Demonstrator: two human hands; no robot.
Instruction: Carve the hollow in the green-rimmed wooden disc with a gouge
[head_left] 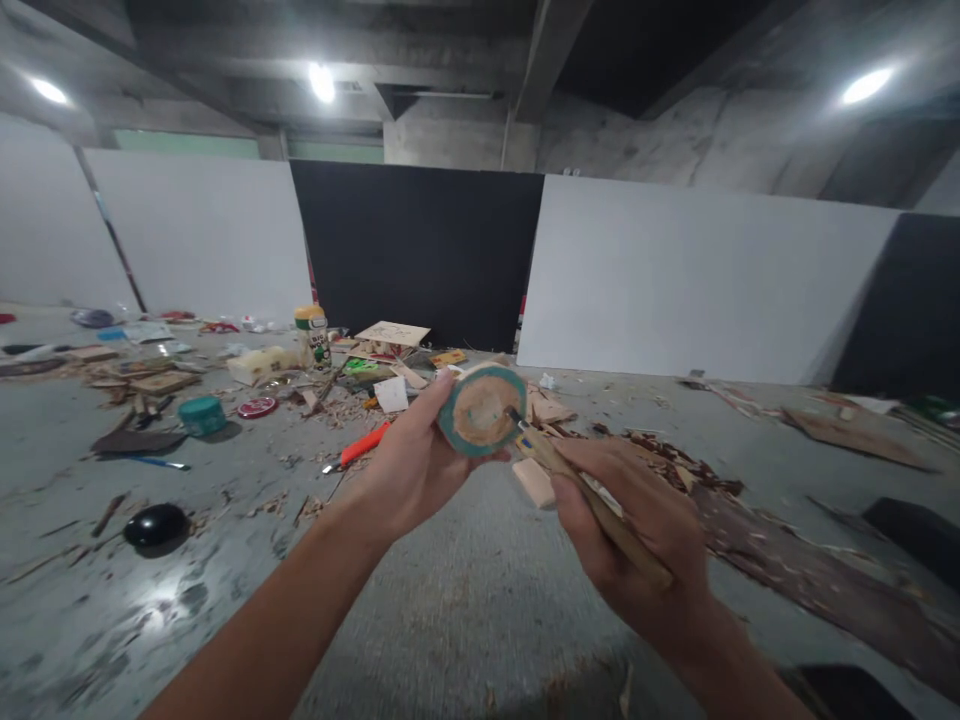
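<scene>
My left hand (420,455) grips a round wooden disc (486,410) by its edge, its face tilted toward me. The disc has a teal rim and a bare, hollowed middle with a paler patch in it. In my right hand (637,510) is a wood-carving gouge (600,510) with a pale wooden handle, held like a pen. Its dark metal tip meets the disc's right side near the rim; whether it cuts into the wood I cannot tell. Below the disc, a small light wood block (534,483) lies on the floor.
An orange utility knife (364,444) lies left of my left hand. Farther left are a teal jar (202,415), a red lid (257,407), a glossy black dome (155,525) and a yellow-capped bottle (312,335). Bark strips (817,580) and shavings spread at right; panels (420,250) stand behind.
</scene>
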